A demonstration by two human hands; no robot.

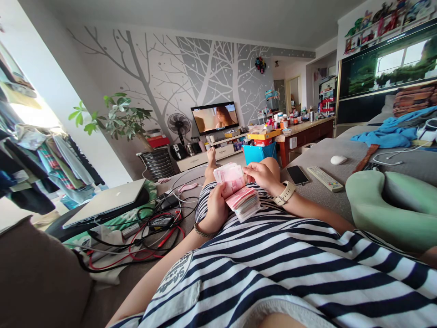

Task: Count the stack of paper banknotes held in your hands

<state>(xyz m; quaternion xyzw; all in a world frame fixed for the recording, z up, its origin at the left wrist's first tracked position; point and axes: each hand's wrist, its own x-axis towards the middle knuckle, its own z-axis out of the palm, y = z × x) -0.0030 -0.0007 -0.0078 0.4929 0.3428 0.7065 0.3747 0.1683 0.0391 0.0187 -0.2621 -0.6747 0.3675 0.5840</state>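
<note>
A thick wad of pinkish-red banknotes (243,200) is held over my lap, bent so that part of it fans upward and the rest folds toward me. My left hand (215,205) is closed around its left side, with the thumb pressed on the notes. At the upper right edge of the raised notes, my right hand (261,176) pinches with thumb and fingers. How many notes that pinch takes is too small to tell. Striped cloth (273,255) covers my body and thighs beneath both hands.
Tangled cables (160,232) and a closed laptop (105,202) lie on the left. On the sofa to the right are a phone (297,175), a remote control (325,178), a white mouse (338,160) and a green neck pillow (378,209). A television (215,118) stands ahead.
</note>
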